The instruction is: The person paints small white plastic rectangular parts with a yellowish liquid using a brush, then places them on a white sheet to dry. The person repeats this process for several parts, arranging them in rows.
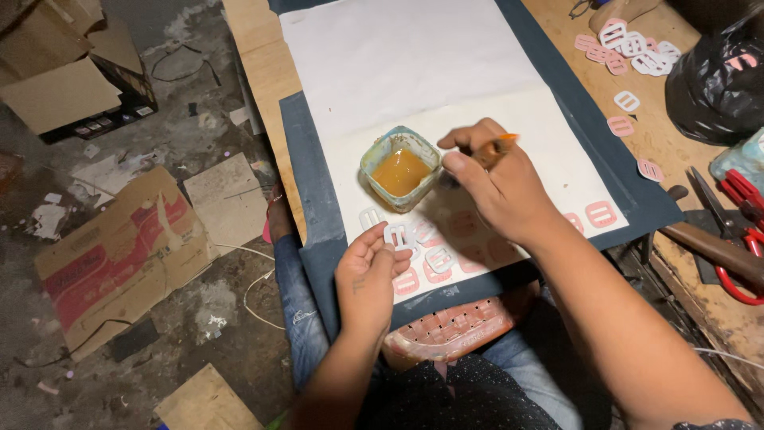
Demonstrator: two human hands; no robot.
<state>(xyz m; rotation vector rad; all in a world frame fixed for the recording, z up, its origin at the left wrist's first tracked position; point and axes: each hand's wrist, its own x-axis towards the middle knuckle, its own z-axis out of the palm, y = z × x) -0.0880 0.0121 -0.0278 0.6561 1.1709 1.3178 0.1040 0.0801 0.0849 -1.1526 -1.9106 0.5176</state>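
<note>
My right hand [497, 187] grips an orange-handled brush [495, 148] just right of a small square tub [400, 168] of amber glue. My left hand [368, 275] pinches a white rectangular buckle piece [395, 235] at its fingertips, below the tub. Both rest over a white paper sheet [414, 64] on a dark blue board [301, 151]. Pink and white buckle pieces [434, 267] lie in rows on the paper near my hands; two more pink pieces [598, 214] sit at its right edge.
A pile of pink and white buckle pieces [629, 48] lies on the wooden bench at the upper right, beside a black plastic bag [716, 80]. Red-handled scissors [736, 231] lie far right. Cardboard scraps [119, 247] litter the floor on the left.
</note>
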